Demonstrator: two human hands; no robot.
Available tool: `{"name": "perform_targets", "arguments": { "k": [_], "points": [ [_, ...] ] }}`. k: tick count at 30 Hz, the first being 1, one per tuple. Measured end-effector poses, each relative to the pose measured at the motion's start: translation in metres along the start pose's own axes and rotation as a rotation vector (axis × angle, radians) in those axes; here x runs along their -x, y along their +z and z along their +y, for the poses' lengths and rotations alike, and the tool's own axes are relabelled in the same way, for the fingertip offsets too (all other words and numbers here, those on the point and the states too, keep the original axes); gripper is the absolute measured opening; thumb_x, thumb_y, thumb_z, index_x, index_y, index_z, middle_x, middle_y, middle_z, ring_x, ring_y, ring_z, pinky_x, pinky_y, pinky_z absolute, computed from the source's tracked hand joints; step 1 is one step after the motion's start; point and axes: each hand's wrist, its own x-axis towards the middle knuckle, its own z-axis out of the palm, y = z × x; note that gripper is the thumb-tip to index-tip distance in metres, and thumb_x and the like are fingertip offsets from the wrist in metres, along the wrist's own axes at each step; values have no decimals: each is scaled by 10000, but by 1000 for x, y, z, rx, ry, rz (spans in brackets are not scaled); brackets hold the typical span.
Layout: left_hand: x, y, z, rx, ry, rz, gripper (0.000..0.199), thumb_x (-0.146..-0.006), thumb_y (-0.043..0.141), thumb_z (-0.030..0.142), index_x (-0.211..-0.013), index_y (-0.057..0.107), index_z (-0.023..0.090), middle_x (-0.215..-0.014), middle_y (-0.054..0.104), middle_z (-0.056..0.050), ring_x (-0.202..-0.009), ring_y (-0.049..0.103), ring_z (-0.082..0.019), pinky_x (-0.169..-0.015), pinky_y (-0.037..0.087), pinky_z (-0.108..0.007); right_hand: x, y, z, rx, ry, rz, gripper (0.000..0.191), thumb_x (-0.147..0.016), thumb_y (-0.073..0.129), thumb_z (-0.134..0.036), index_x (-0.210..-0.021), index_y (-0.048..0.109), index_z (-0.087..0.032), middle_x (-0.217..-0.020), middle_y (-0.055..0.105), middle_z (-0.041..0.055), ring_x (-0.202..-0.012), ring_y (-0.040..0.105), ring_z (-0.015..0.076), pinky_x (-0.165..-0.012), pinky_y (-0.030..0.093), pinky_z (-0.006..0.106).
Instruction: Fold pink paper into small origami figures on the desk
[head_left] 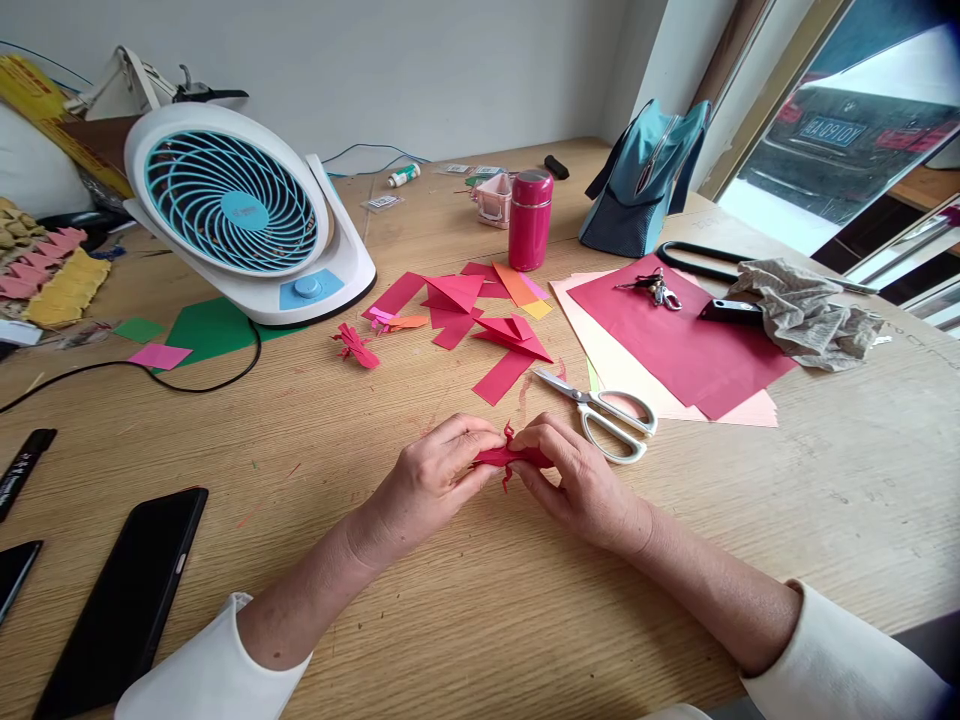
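Note:
Between both hands is a small piece of folded red paper (495, 456), with thin twisted ends poking out above and below. My left hand (446, 462) pinches its left part between thumb and fingers. On the other side, my right hand (574, 480) grips the right part, its fingertips covering some of the folds. Scissors with white handles (611, 418) lie just beyond my right hand, blades partly apart. A finished-looking folded red paper figure (355, 346) rests farther off to the left. Cut and folded red paper strips (504, 375) are scattered beyond the hands.
A white and blue fan (247, 210) stands at the back left, its black cord trailing left. A pink flask (530, 222) and a blue bag (641, 185) stand behind. Keys (651, 288) lie on red sheets (682, 350) at right. A black phone (124, 600) lies front left.

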Motion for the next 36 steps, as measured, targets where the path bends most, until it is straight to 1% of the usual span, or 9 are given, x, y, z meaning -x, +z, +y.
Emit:
{"name": "perform_targets", "arguments": {
  "k": [5, 10, 17, 19, 24, 28, 30, 33, 36],
  "points": [
    [1, 1, 1, 28, -42, 31, 186, -902, 634, 86, -1058, 677, 178, -990, 696, -45, -909, 679, -135, -818, 544, -232, 1, 0, 1, 31, -14, -16, 125, -997, 483, -140, -1089, 530, -210, -958, 563, 66, -810, 580, 168, -678, 527, 302],
    [2, 1, 3, 68, -85, 33, 177, -886, 658, 77, -1026, 675, 183, -971, 716, -29, -896, 682, -128, -813, 534, -225, 0, 0, 1, 23, -33, 8, 93, -979, 507, -128, -1008, 554, -203, -910, 554, 53, -767, 560, 158, -649, 507, 295],
    [2, 2, 5, 10, -32, 26, 115, -920, 629, 114, -1006, 658, 185, -950, 711, -40, -893, 679, -138, -813, 535, -244, 1, 3, -4, -119, 102, 51, 116, -939, 535, -100, -982, 553, -206, -901, 561, 42, -744, 577, 143, -632, 535, 280],
    [2, 3, 6, 7, -24, 29, 117, -922, 625, 111, -1010, 655, 181, -948, 709, -41, -892, 680, -136, -809, 536, -238, 2, 4, -4, -139, 114, 52, 118, -931, 540, -94, -970, 553, -205, -898, 559, 38, -741, 577, 138, -630, 533, 273],
    [3, 3, 6, 4, -42, 56, 111, -922, 636, 136, -1015, 664, 191, -958, 716, -31, -888, 686, -132, -816, 539, -233, 1, 3, -3, -128, 123, 51, 102, -946, 524, -127, -1010, 543, -205, -903, 563, 39, -734, 573, 135, -638, 535, 271],
    [3, 4, 5, 6, -28, 39, 112, -928, 622, 125, -1015, 662, 183, -957, 715, -35, -898, 684, -130, -819, 540, -227, 1, 3, -3, -107, 104, 41, 77, -952, 517, -138, -982, 541, -205, -877, 554, 34, -723, 558, 137, -630, 525, 274],
    [4, 4, 4, 2, -22, 32, 122, -930, 619, 120, -1026, 661, 183, -961, 712, -37, -904, 683, -130, -821, 539, -226, 2, 2, -3, -105, 109, 19, 81, -952, 526, -146, -1007, 544, -203, -909, 567, 44, -747, 580, 140, -658, 542, 285],
    [4, 3, 3, -16, -19, 49, 126, -928, 625, 126, -1033, 656, 188, -963, 714, -35, -897, 684, -130, -819, 540, -232, 2, -1, -3, -137, 156, 0, 119, -953, 544, -162, -1065, 534, -200, -955, 610, 57, -772, 635, 142, -697, 572, 292],
    [3, 2, 2, -39, -8, 65, 125, -938, 610, 136, -1039, 651, 198, -966, 722, -31, -896, 689, -134, -822, 546, -243, 0, -2, -4, -192, 215, 29, 91, -955, 541, -160, -1034, 528, -202, -919, 639, 42, -747, 669, 133, -668, 580, 264]
  ]
}}
